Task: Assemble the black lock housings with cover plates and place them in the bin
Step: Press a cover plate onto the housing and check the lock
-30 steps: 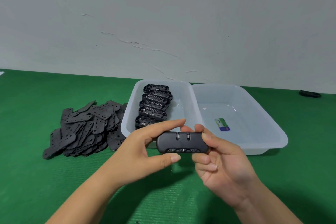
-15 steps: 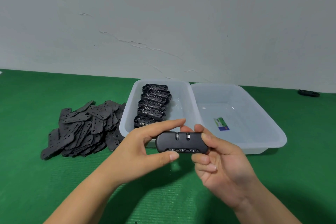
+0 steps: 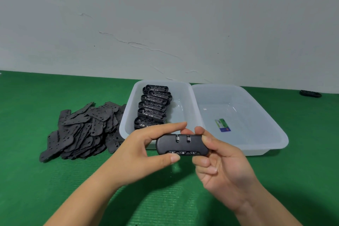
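Unmoved, both hands (image 3: 139, 154) pinch lock housing (image 3: 181, 144).

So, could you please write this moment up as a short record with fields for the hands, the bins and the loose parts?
Left hand: pinches the lock housing at its left end.
Right hand: holds the housing's right end.
Left bin: a row of open housings.
Right bin: only a small card in view.
Cover plates: heaped on the green mat, left of the bins.
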